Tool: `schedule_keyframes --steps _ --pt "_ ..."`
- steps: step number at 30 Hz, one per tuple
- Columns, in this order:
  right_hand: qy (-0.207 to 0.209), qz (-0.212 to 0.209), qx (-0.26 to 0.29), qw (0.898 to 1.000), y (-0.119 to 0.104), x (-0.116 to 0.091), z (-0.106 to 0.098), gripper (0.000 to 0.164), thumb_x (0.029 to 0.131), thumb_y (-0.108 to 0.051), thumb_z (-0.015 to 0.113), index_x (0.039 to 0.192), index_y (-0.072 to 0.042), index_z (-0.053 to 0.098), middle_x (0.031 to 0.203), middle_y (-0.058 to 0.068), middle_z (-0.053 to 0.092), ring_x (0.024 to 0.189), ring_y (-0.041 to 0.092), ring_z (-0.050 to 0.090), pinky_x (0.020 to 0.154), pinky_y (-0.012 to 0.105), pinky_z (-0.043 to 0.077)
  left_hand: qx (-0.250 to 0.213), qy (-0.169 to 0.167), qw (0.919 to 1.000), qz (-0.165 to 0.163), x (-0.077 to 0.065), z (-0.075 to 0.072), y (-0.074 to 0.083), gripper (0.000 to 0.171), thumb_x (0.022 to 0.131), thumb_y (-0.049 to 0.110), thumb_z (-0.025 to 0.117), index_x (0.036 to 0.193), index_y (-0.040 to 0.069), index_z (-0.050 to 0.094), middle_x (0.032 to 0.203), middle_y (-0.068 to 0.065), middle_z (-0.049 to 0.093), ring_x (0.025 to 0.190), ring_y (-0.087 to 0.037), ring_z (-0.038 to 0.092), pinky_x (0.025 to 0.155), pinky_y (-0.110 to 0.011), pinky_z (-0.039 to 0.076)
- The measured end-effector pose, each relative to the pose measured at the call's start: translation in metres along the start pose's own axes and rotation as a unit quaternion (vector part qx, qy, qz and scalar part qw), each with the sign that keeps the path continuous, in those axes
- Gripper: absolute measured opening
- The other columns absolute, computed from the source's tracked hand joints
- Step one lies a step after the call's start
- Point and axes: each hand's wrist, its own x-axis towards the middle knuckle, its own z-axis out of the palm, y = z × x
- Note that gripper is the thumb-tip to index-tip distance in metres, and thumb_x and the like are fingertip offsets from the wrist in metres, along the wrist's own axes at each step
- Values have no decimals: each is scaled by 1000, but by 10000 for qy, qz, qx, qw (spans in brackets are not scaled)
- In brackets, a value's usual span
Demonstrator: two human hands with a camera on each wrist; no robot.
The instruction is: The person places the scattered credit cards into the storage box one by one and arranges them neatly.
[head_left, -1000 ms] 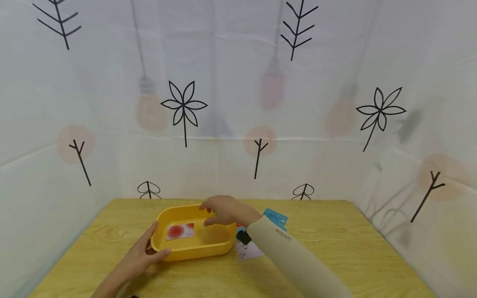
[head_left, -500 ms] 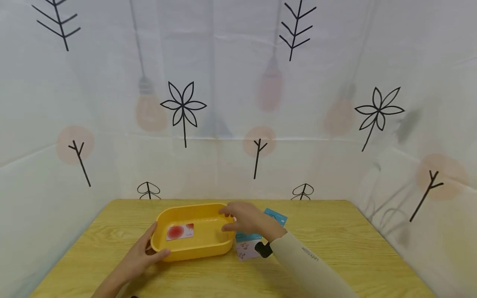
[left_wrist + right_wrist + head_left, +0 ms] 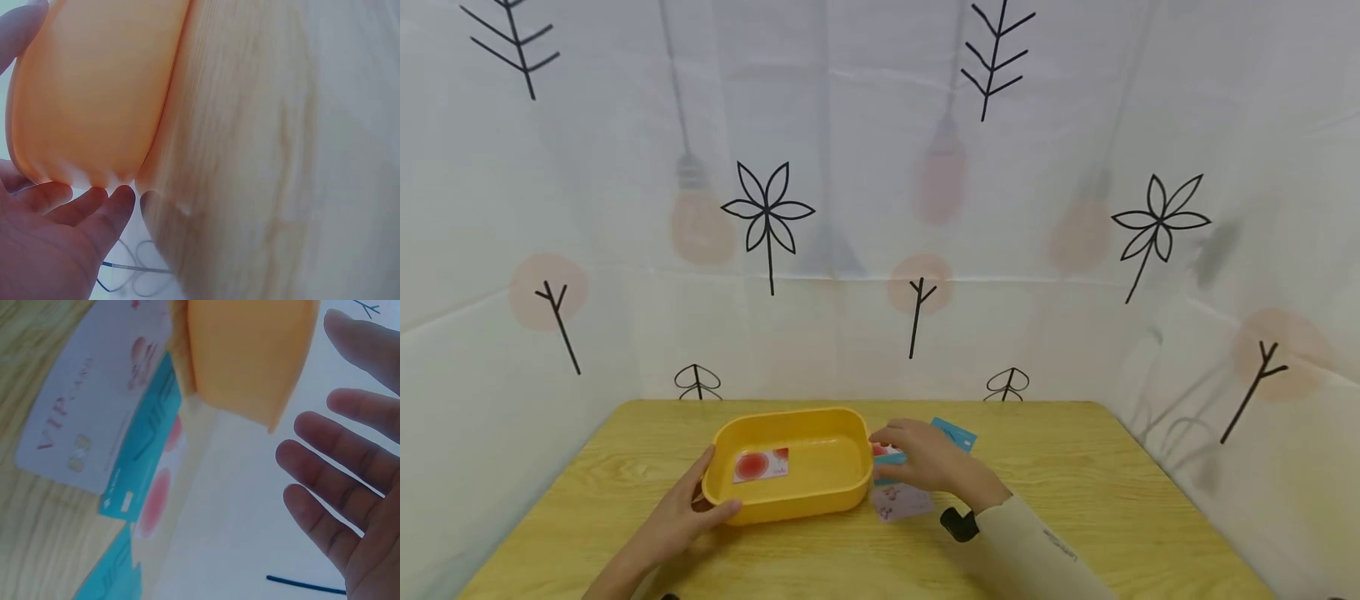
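Note:
A yellow plastic tray (image 3: 797, 504) sits on the left part of the table with one white card with a red circle (image 3: 752, 467) lying inside it. My left hand (image 3: 681, 512) grips the tray's left end, thumb over the front rim and fingers against the end wall, as the left wrist view shows from below. Just beyond the right end, my right hand (image 3: 928, 457) hovers over several cards, its fingers apart and holding nothing. Beneath it lie a pale pink VIP card (image 3: 87, 406), a blue VIP card (image 3: 139, 456) and another red-circled card (image 3: 156, 500), overlapping.
Another blue card (image 3: 953, 434) lies behind the right hand, partly covered by it. The wood-grain table (image 3: 1075, 483) ends at a white printed curtain (image 3: 850, 333), which also hangs along both sides.
My right hand has moved right and lower, from over the tray's inside to over the cards. The left hand and the tray have stayed almost where they were.

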Motion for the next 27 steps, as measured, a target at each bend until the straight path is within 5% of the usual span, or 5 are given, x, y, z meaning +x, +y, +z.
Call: schedule_keyframes --steps 15,21,27 --pt "-246 524 74 9983 19 -18 6 50 87 -42 68 128 -13 61 134 2 55 121 24 51 100 46 43 -61 -2 10000 38 1 -1 5 101 86 41 70 154 7 4 156 -24 13 136 -39 32 102 -42 40" --pt "-545 747 306 9952 22 -23 12 51 84 -44 71 127 -16 63 128 -4 59 118 20 52 100 46 43 -25 -20 10000 13 1 -1 4 101 86 42 70 154 6 5 155 -25 14 136 -39 32 103 -42 40" --pt "-692 530 180 9960 25 -26 18 50 78 -40 77 121 -17 66 119 -8 60 110 15 54 97 40 45 -86 -3 10000 20 1 0 2 101 85 41 71 154 7 5 155 -25 15 135 -38 34 101 -41 42"
